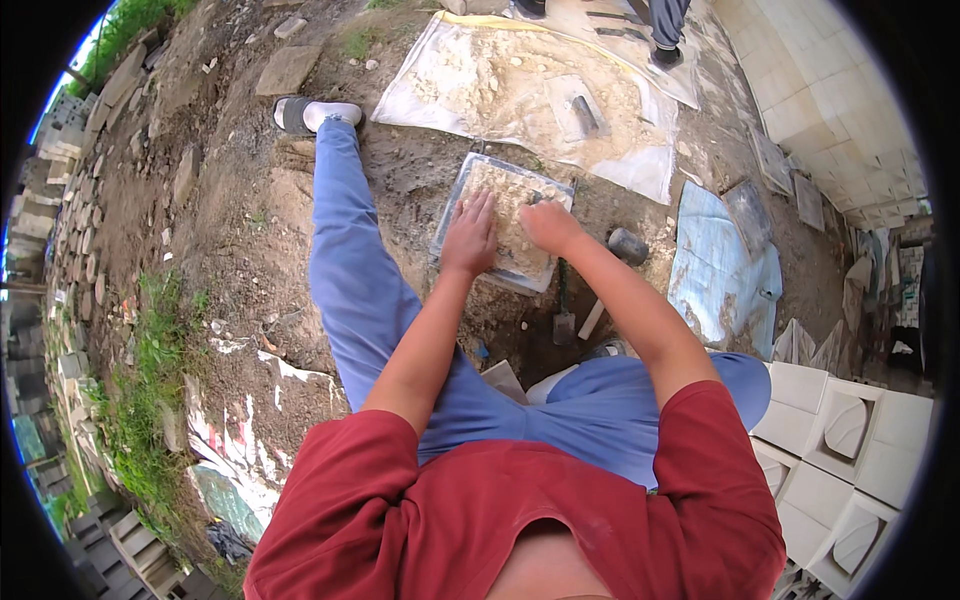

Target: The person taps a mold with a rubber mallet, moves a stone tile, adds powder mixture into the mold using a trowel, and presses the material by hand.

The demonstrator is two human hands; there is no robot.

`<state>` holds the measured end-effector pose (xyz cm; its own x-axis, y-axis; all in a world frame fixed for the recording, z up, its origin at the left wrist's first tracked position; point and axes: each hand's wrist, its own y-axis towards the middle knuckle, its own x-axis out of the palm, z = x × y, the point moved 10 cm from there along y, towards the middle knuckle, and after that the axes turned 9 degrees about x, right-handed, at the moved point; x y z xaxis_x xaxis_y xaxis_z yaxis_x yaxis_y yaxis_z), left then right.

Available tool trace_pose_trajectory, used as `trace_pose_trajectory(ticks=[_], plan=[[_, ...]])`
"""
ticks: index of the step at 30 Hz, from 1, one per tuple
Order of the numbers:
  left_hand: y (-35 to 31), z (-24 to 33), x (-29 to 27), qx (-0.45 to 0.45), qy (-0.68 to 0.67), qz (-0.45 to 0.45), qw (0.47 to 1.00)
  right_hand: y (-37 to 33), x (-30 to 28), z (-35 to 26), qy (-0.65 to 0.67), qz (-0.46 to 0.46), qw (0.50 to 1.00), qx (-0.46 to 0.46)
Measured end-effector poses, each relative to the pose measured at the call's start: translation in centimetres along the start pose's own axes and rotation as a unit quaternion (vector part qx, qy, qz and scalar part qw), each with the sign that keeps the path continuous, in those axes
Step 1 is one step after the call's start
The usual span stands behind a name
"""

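Note:
Between my legs, a square, grey-rimmed mould (517, 281) lies on the ground, filled with crumbly, sand-coloured mix (513, 205). My left hand (471, 232) rests flat on the mix at the left side, fingers stretched out and holding nothing. On the right side of the mould, my right hand (548, 225) is closed in a fist. A small dark piece shows at its knuckles, but the fist hides what it is.
Beyond the mould, a white sheet (650, 172) carries more mix and a flat float (577, 108). A mallet (627, 246) and a small trowel (563, 327) lie by my right forearm. Blue sheeting (712, 270) lies farther right. Stacked pale blocks (845, 430) stand right; another person's foot (666, 57) is at top.

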<state>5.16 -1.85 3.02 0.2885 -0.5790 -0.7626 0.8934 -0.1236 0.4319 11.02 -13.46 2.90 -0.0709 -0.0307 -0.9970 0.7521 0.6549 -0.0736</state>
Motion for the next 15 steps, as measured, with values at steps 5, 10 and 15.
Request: trace_pose_trajectory(ticks=[5,10,15], plan=[[-0.5,-0.9,-0.1,-0.003,0.001,-0.003,1.0,0.4,-0.8,-0.3,0.062,-0.028,0.996,0.058],[-0.2,-0.4,0.0,0.003,-0.053,-0.01,0.999,-0.6,-0.8,0.7,0.088,-0.014,0.991,0.101],[-0.2,-1.5,-0.4,-0.014,-0.127,-0.005,0.992,-0.7,-1.4,0.2,0.169,-0.04,0.983,0.058]])
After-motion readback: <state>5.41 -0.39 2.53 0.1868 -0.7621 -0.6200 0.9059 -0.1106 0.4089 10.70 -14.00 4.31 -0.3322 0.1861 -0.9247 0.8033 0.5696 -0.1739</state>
